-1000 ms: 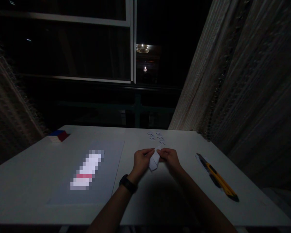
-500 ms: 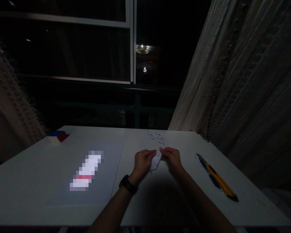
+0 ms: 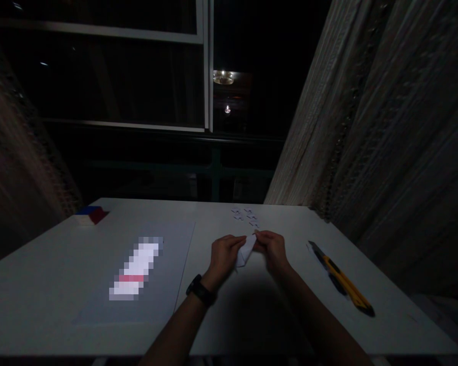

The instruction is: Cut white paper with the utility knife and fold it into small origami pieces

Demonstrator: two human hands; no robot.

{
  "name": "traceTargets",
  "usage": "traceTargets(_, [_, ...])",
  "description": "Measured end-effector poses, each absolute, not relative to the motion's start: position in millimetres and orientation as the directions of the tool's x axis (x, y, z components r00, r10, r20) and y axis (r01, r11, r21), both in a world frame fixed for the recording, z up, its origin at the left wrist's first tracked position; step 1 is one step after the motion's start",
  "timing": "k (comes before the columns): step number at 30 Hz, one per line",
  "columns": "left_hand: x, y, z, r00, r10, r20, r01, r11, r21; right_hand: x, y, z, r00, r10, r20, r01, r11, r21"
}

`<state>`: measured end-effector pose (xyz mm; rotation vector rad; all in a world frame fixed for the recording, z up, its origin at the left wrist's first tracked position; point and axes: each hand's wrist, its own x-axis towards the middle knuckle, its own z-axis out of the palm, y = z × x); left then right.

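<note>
A small folded piece of white paper (image 3: 246, 252) is held between my two hands, just above the table. My left hand (image 3: 225, 253), with a dark watch on its wrist, pinches the paper's upper left edge. At its upper right corner, the fingers of my right hand (image 3: 272, 248) are closed on the same paper. Beyond my hands, several small paper pieces with dark marks (image 3: 248, 216) lie in two rows. A yellow and black utility knife (image 3: 345, 284) rests to the right, its blade end pointing away from me.
On the white table (image 3: 41, 284), a large pale sheet (image 3: 168, 284) lies left of my hands, under a bright pixelated patch (image 3: 137, 267). A blue, red and white block (image 3: 89, 215) sits at the far left corner. Curtains (image 3: 309, 117) and a dark window stand behind.
My right fingers have shifted slightly up and right along the paper's top corner, and the paper looks narrower and turned a little. My left hand has hardly moved.
</note>
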<state>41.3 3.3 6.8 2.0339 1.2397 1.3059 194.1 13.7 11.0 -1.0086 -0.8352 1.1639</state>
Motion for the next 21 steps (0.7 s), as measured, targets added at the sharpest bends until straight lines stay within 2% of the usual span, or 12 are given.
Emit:
traceTargets(3, [42, 3, 4, 0.102, 0.865, 0.492, 0.428, -0.485, 0.763, 192, 14, 7, 0.182, 0.983, 0.031, -0.303, 0.086, -0.949])
traceTargets(7, [42, 5, 2, -0.048, 0.908, 0.417, 0.382, -0.37, 0.847, 184, 13, 0, 0.037, 0.999, -0.013, -0.19, -0.006, -0.982])
traceTargets(11, [44, 6, 2, -0.123, 0.938, 0.324, 0.315, -0.273, 0.909, 177, 13, -4, 0.103, 0.994, 0.037, -0.103, 0.048, -0.994])
traceTargets(21, [40, 10, -1, -0.184, 0.939, 0.289, 0.212, -0.25, 0.945, 168, 8, -4, 0.065, 0.996, 0.067, -0.009, 0.067, -0.998])
